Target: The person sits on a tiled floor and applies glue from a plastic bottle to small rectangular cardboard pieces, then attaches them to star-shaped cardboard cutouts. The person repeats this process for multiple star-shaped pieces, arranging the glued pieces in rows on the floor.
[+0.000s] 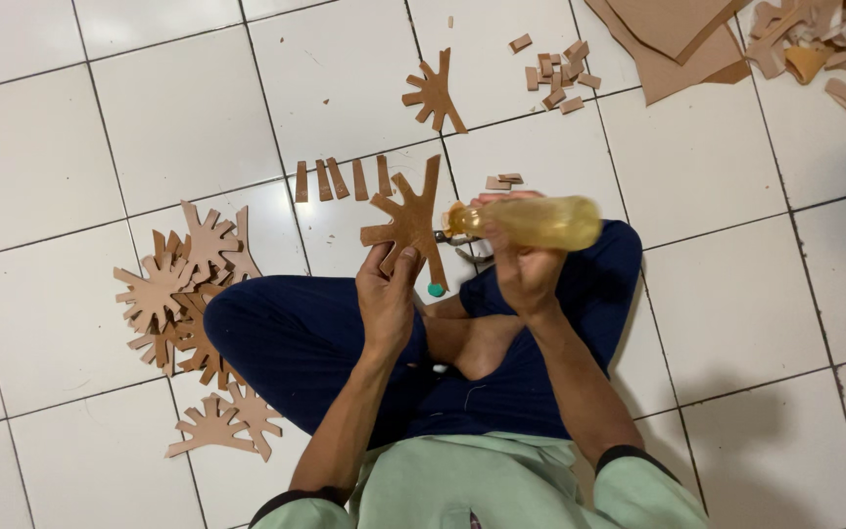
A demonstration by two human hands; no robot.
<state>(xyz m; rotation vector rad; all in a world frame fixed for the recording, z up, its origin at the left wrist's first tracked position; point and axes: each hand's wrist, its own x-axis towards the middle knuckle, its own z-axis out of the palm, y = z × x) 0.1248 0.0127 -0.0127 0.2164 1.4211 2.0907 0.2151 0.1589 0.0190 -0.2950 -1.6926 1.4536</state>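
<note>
Two hands: left hand, right hand. One tree-shaped cardboard cutout held up, one more cutout alone on the floor. One glue bottle. Five narrow cardboard strips in a row. One green cap. Heap of cutouts at left, overlapping, beyond exact count.

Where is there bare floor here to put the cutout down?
Bare tiles lie at the upper left, above the cutout pile and left of the strips, and at the right, beyond the knee. It is crowded around the small blocks and cardboard sheets at the top right.
</note>
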